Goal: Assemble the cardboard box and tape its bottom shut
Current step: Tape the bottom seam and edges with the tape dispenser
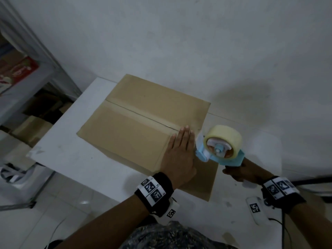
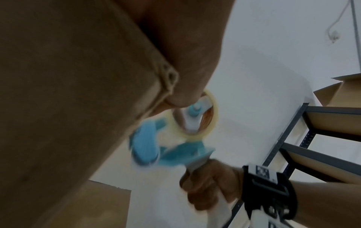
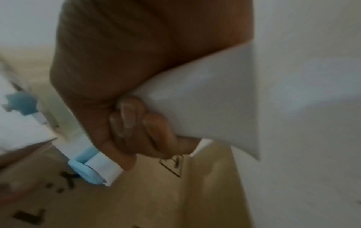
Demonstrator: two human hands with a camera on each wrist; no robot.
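Note:
A brown cardboard box (image 1: pixel 140 121) stands on a white table (image 1: pixel 71 153), its flaps folded closed with the centre seam (image 1: pixel 136 115) running across the top. My left hand (image 1: pixel 181 146) lies flat with straight fingers on the near right end of the top, by the seam. My right hand (image 1: pixel 239 172) grips the white handle of a blue tape dispenser (image 1: pixel 221 150) carrying a clear tape roll (image 1: pixel 224 139). The dispenser's front touches the box's right edge beside my left fingers. In the left wrist view the dispenser (image 2: pixel 166 141) sits just below the box corner (image 2: pixel 168 77). My right hand's fingers (image 3: pixel 136 126) curl round the handle.
A metal shelf rack (image 1: pixel 36 72) with boxes and packets stands at the left. More flat cardboard (image 1: pixel 203 178) lies under the box at the table's near right. White wall behind, pale tiled floor (image 1: pixel 71 212) below. Another rack with cardboard (image 2: pixel 322 138) shows in the left wrist view.

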